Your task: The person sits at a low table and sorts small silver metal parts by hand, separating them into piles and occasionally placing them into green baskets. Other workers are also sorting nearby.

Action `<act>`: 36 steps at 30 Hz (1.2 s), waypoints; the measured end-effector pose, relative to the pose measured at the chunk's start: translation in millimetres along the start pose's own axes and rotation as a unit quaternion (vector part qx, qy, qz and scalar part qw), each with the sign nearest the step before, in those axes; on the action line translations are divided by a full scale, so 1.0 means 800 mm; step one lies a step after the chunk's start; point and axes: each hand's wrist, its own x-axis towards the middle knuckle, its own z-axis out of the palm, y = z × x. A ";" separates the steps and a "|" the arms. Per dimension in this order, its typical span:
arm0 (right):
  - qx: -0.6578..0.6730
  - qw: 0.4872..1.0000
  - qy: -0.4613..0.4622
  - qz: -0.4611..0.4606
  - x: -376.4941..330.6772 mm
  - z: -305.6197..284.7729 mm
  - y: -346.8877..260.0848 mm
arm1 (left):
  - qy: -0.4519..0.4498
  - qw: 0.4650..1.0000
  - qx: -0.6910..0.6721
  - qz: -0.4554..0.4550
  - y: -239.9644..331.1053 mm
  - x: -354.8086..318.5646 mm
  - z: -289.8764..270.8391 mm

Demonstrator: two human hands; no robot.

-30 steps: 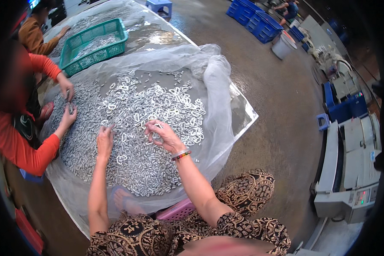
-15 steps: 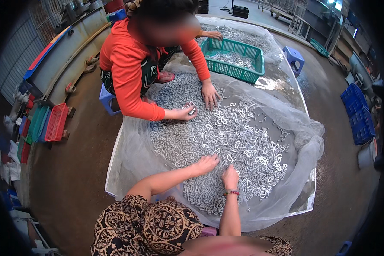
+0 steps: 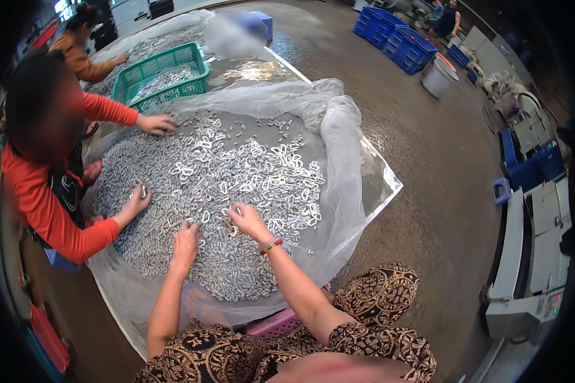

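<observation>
Small grey metal pieces (image 3: 230,281) lie in a wide heap, with pale, ring-like metal loops (image 3: 313,214) scattered thickly over its right half. My left hand (image 3: 186,246) is low over the near part of the heap, its fingers drawn together beside a loop. What those fingers hold, if anything, I cannot make out. To its right, my right hand (image 3: 250,222), wearing a beaded bracelet, pinches a pale loop (image 3: 226,212) at its fingertips. Under the heap spreads a translucent white mesh sheet (image 3: 342,127), bunched along its right side.
A co-worker in an orange-red top (image 3: 45,210) reaches both hands into the heap from the left. Behind stands a green basket (image 3: 166,96) with more metal pieces, near another person in brown (image 3: 76,51). Blue bins (image 3: 396,39) and a grey bucket (image 3: 439,78) stand on the floor.
My view has swung to the right, so the heap and co-worker appear further left. My two hands stay over the near part of the heap; the right is now at a loop.
</observation>
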 end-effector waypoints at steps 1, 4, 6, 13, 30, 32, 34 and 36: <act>0.055 0.998 0.003 0.018 0.005 -0.007 -0.006 | -0.006 1.000 -0.003 0.007 0.004 0.007 0.000; 0.322 0.941 -0.070 0.074 0.011 -0.022 -0.003 | -0.041 0.997 0.020 0.056 0.015 0.029 0.023; 0.155 0.987 0.026 -0.009 0.013 -0.020 0.012 | -0.042 0.994 0.052 0.086 0.024 0.042 0.050; -0.376 0.926 0.014 0.022 -0.020 0.033 0.062 | -0.053 0.992 0.078 0.089 0.028 0.026 0.077; -0.365 0.931 0.026 0.003 -0.017 -0.002 -0.004 | 0.055 0.997 -0.056 -0.004 -0.021 0.008 -0.056; -0.340 0.939 0.058 -0.002 -0.010 -0.016 -0.002 | 0.060 0.997 -0.039 -0.011 -0.020 0.016 -0.062; -0.409 0.912 0.015 -0.020 0.007 -0.028 -0.002 | 0.057 0.996 -0.066 0.023 -0.023 0.026 -0.059; -0.342 0.926 0.007 -0.161 -0.002 -0.055 0.003 | 0.119 0.979 -0.147 0.077 -0.027 0.029 -0.050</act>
